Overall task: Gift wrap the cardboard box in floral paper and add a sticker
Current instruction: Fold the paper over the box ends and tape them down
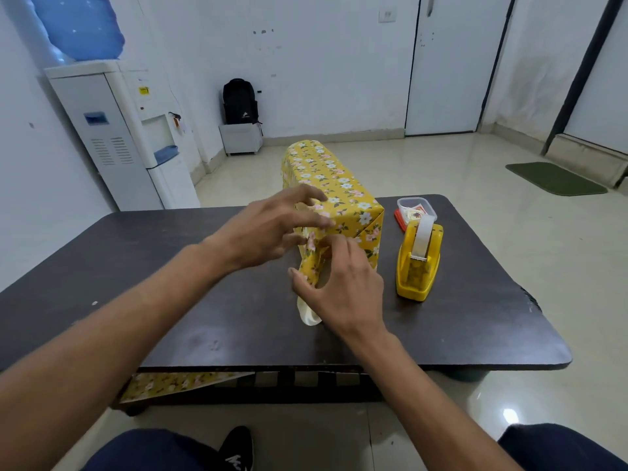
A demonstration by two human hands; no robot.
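Head view: my left hand (272,229), fingers spread, steadies the wrapped box (334,195) standing mid-surface (170,266). My right hand (343,287) pinches the loose end flap (311,266); crease tight before reaching for the tape dispenser (418,263).

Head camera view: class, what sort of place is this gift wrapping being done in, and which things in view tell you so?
Probably a plain office or hostel common room, not a shop: a water dispenser against the wall, a backpack on a small stand, and a low dark table on a tiled floor.
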